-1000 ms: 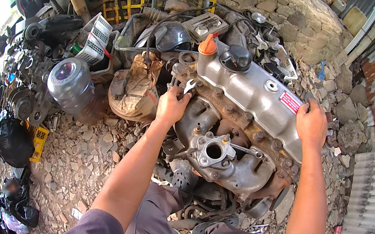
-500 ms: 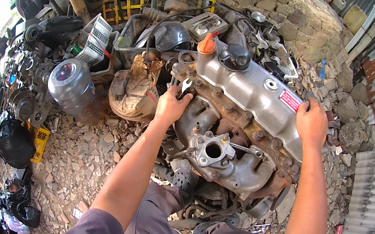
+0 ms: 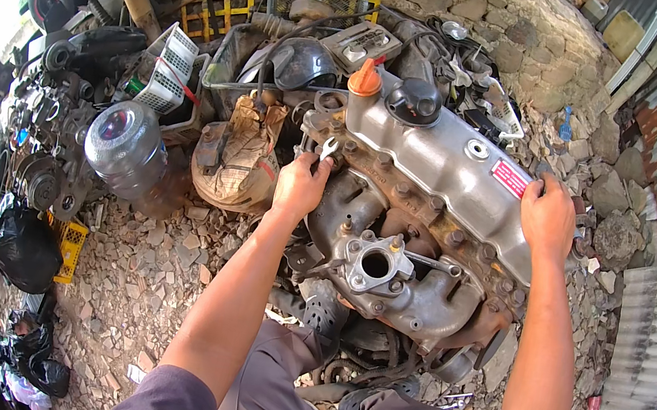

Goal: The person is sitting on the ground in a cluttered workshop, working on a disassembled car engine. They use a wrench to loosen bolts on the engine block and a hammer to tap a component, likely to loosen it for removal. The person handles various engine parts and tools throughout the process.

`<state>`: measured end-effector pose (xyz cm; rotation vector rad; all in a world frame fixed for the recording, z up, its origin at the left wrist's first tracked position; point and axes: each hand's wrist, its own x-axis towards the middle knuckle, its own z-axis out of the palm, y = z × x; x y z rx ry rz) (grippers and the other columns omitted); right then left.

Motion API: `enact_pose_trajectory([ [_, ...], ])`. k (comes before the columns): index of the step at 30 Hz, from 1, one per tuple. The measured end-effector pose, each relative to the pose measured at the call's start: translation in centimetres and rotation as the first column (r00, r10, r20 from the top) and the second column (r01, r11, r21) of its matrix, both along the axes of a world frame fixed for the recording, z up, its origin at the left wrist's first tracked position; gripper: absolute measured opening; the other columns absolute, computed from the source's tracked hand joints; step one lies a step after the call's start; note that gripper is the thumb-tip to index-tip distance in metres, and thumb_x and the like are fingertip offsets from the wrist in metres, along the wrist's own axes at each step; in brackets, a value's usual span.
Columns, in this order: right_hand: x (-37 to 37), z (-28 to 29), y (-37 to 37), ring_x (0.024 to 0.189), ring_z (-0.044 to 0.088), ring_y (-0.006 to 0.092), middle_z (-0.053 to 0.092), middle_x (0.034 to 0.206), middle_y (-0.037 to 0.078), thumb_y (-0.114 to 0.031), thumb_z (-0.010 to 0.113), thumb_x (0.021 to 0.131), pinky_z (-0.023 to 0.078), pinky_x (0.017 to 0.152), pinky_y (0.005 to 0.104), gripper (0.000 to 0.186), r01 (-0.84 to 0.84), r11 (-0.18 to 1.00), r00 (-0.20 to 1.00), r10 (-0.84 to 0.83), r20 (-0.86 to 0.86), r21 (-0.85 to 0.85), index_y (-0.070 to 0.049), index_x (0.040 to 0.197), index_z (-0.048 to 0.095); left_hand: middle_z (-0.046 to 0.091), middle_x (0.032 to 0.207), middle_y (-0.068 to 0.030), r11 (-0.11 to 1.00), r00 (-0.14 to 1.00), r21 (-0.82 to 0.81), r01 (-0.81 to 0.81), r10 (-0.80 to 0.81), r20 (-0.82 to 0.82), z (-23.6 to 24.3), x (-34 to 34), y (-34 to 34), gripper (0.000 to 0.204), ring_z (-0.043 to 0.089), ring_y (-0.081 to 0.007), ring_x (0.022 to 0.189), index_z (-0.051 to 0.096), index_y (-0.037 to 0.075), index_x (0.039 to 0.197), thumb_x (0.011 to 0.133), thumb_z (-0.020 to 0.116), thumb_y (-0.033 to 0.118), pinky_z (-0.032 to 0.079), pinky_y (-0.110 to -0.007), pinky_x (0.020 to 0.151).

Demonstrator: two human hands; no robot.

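Note:
An open-end wrench point(image 3: 330, 146) pokes up from my closed left hand point(image 3: 299, 187), its jaw beside the thumb and most of its length hidden. That hand is at the left end of a rusty cylinder head point(image 3: 401, 190). Bolted above is a silver valve cover point(image 3: 444, 148) with an orange plug point(image 3: 365, 80) and a round black cap point(image 3: 414, 100). My right hand point(image 3: 549, 217) grips the cover's right end, thumb on top and fingers bent over the far side. On the near side sits a grey manifold point(image 3: 438, 308) with a round-holed flange point(image 3: 376, 263).
Left of the engine lie a clear plastic jug point(image 3: 123, 147), a brown paper sack point(image 3: 237, 167) and a white crate point(image 3: 165, 75). A black helmet-like shell point(image 3: 306, 67) sits behind. Corrugated sheets point(image 3: 646, 340) border the right side. Broken stone point(image 3: 143, 286) covers the ground.

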<state>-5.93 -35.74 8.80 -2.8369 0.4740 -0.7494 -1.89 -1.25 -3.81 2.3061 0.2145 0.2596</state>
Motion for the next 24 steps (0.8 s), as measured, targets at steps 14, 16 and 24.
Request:
enact_pose_trajectory([
  [14, 0.0, -0.1, -0.2, 0.098, 0.063, 0.0413, 0.066, 0.109, 0.023, -0.024, 0.049, 0.089, 0.050, 0.088, 0.0482, 0.036, -0.011, 1.000, 1.000, 0.011, 0.013, -0.014, -0.002, 0.112, 0.067, 0.068, 0.106, -0.0246, 0.997, 0.999, -0.071, 0.015, -0.017, -0.030, 1.2, -0.6, -0.5, 0.054, 0.065, -0.0357, 0.103, 0.061, -0.004, 0.119, 0.085, 0.067, 0.037, 0.049, -0.040, 0.090],
  [16, -0.1, 0.1, 0.1, 0.099, 0.063, 0.0412, 0.066, 0.109, 0.023, -0.024, 0.049, 0.090, 0.050, 0.088, 0.0481, 0.036, 0.000, 1.000, 1.000, 0.000, 0.004, 0.000, -0.002, 0.113, 0.067, 0.068, 0.107, -0.0252, 0.995, 0.999, -0.102, 0.013, -0.017, -0.039, 1.1, -0.4, -0.5, 0.054, 0.065, -0.0361, 0.104, 0.061, -0.005, 0.119, 0.085, 0.067, 0.037, 0.049, -0.040, 0.091],
  [24, 0.0, 0.1, 0.0, 0.101, 0.063, 0.0407, 0.066, 0.111, 0.023, -0.025, 0.048, 0.090, 0.049, 0.089, 0.0476, 0.037, 0.009, 1.000, 1.000, -0.009, -0.020, 0.005, -0.003, 0.113, 0.067, 0.065, 0.108, -0.0291, 0.999, 0.998, -0.044, 0.027, -0.029, -0.048, 0.0, 0.0, -0.2, 0.055, 0.062, -0.0430, 0.105, 0.061, -0.006, 0.117, 0.094, 0.053, 0.044, 0.047, -0.046, 0.092],
])
